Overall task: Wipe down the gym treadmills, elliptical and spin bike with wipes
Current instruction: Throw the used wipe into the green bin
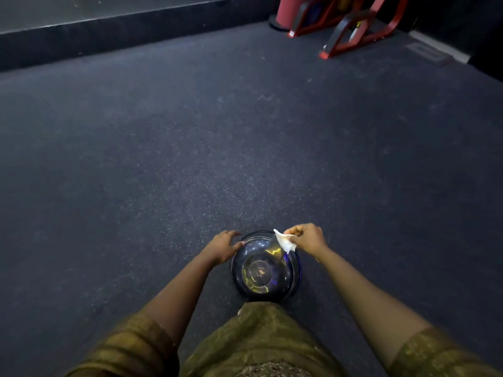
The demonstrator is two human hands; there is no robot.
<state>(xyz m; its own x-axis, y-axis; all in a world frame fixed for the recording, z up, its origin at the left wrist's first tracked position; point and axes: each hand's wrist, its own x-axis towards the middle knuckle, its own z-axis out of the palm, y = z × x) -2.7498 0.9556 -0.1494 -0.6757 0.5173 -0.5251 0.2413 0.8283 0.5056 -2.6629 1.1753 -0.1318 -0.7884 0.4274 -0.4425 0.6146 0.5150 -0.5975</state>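
The right hand (pixel 307 238) pinches a white wipe (pixel 283 240) over the bin (pixel 265 268) at 6 o'clock. The left hand (pixel 224 246), fingers spread, steadies its rim. A loose pinch could drop the wipe onto the floor (pixel 190 145), dark speckled rubber. Red machine frames (pixel 353 31) stand at 1 o'clock, well apart.

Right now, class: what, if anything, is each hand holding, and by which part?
The right hand pinches a white wipe by its upper edge. The left hand holds nothing; its fingertips rest at the rim of the round shiny container.
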